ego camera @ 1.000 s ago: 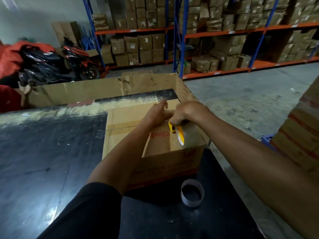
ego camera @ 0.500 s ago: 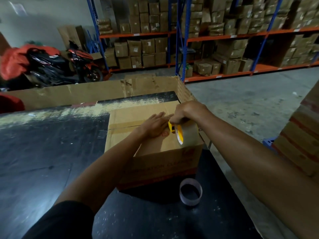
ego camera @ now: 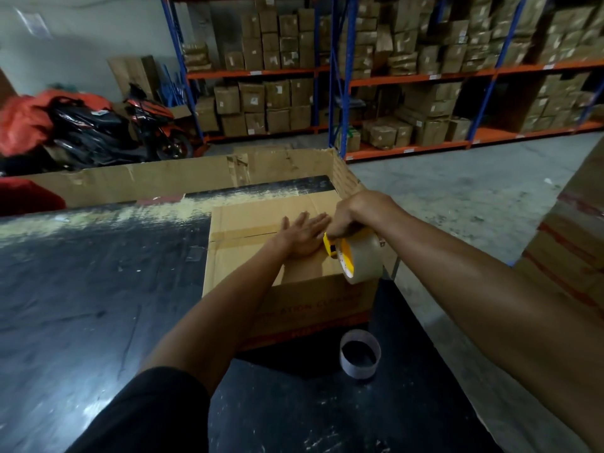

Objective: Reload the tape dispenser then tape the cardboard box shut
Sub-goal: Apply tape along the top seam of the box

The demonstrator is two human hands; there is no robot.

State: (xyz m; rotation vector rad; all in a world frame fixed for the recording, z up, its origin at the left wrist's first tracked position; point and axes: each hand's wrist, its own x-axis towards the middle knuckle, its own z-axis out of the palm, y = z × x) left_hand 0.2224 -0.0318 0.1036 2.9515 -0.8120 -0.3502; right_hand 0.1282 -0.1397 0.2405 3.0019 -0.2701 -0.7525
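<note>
Both hands on cardboard box (ego camera: 261, 223): left (ego camera: 302, 235) flat, right (ego camera: 354, 215) gripping tape dispenser (ego camera: 356, 256).

Cardboard box under tape, dispenser at its right edge

The brown cardboard box (ego camera: 294, 266) sits on the black table with flaps folded flat, 1 strip of tape crossing its top and red print on its near side. The yellow tape dispenser (ego camera: 340, 253), loaded with a clear roll (ego camera: 364, 258), stands tilted on edge at the box's top right.
</note>
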